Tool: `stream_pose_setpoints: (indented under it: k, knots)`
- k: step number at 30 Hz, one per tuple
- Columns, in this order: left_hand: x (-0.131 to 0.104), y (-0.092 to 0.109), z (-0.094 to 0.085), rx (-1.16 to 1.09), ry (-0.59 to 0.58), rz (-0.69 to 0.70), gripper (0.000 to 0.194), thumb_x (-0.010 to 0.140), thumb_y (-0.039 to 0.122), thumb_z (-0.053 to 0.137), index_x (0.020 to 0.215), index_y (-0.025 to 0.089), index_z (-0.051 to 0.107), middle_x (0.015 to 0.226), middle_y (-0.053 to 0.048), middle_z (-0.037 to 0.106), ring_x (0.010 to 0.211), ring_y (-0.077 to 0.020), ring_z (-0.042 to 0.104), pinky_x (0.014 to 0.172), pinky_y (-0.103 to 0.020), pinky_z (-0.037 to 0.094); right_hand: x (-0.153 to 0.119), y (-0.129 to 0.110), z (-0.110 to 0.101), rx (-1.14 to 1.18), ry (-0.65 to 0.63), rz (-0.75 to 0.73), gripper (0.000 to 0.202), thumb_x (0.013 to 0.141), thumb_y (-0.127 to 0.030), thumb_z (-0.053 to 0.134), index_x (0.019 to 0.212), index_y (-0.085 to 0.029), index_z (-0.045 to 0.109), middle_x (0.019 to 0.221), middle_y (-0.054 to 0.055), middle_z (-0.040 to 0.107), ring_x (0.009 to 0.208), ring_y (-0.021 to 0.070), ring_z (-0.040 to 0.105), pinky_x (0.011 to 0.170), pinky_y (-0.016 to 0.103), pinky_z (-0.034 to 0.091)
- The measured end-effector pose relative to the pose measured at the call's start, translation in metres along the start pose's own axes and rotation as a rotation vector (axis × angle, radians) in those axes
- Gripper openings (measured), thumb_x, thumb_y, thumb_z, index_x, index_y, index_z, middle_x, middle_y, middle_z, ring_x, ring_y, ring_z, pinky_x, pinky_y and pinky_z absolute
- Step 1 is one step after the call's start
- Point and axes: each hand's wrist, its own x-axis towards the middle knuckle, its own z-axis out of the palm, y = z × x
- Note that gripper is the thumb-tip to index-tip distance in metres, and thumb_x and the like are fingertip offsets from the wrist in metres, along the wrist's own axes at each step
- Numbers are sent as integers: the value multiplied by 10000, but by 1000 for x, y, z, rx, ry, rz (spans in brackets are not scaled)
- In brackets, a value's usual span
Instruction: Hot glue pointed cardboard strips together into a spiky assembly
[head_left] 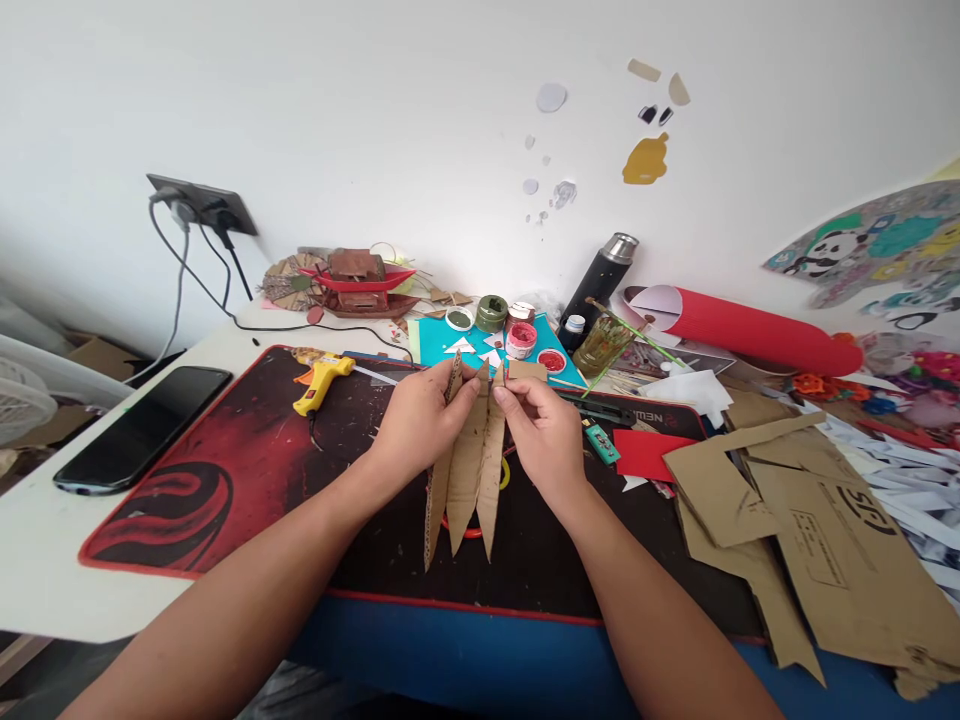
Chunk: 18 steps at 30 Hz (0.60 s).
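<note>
Several long, pointed cardboard strips (466,470) are held upright side by side above the black and red mat, their lower tips apart. My left hand (424,420) pinches the left strips near their upper ends, thumb in front. On the other side, my right hand (541,430) grips the top of the rightmost strip between thumb and fingers. The upper ends come close together between my hands. Behind the strips, parts of a red and a yellow ring-shaped object show on the mat, mostly hidden.
A yellow glue gun (322,382) and a black phone (142,430) lie left. Open paint jars (491,314) stand behind on blue paper (433,345), near a black flask (598,280). Cut cardboard (840,560) and a red paper piece (651,455) lie right.
</note>
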Motion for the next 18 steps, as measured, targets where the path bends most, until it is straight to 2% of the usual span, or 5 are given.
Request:
stream_pose_setpoints:
  k: [7,11,18]
  knots:
    - [-4,6,0,81,1,32,212,999,375,553,903,220,660,742,-19,689,666,-212,612,645,-321,376,-1,-3,-1,4,-43,-10,186,999,-380,652,898,-238,717,837,29,763,730,208,707,687,309,529]
    - [-6,7,1,41,19,43,219,991,375,555,846,223,616,749,-17,682,667,-203,598,653,-318,381,-1,-6,0,31,-39,16,214,1009,-398,640,878,-235,689,795,22,729,686,194,670,639,297,497]
    - [-8,7,4,8,32,74,203,1002,365,551,894,217,638,740,-8,674,647,-191,579,650,-314,389,-1,-7,0,37,-35,30,226,1005,-403,635,859,-234,667,761,8,686,635,171,609,602,287,459]
